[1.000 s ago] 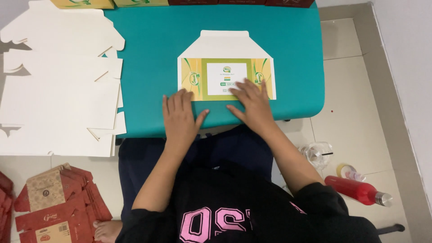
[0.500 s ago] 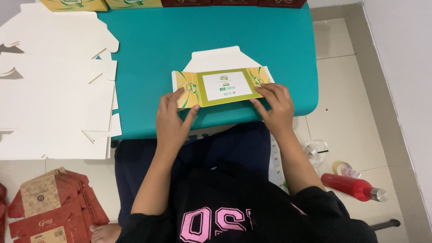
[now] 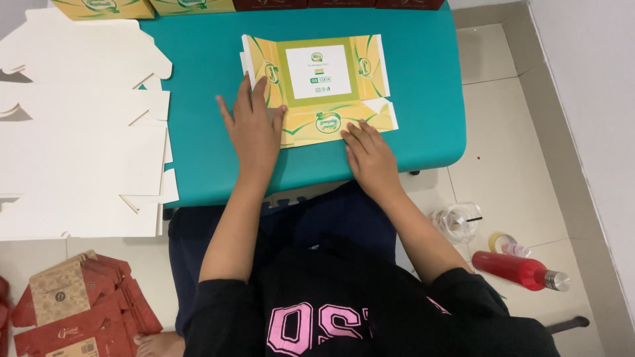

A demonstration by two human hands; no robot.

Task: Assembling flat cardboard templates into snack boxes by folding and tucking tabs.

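On the teal bench [image 3: 198, 79], white blanks [image 3: 79, 132] lie left; your left hand [image 3: 253, 129] and right hand [image 3: 370, 155], both open-gripped, press the yellow carton [image 3: 324, 86] flat.

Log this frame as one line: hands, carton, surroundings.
left hand: flat on yellow-green carton blank | right hand: pressing its near flap | teal table | white blanks beside

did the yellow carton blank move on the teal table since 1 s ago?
Yes. The carton blank sits farther from the table's near edge and nearer the boxes along the far edge. Left hand and right hand press on it.
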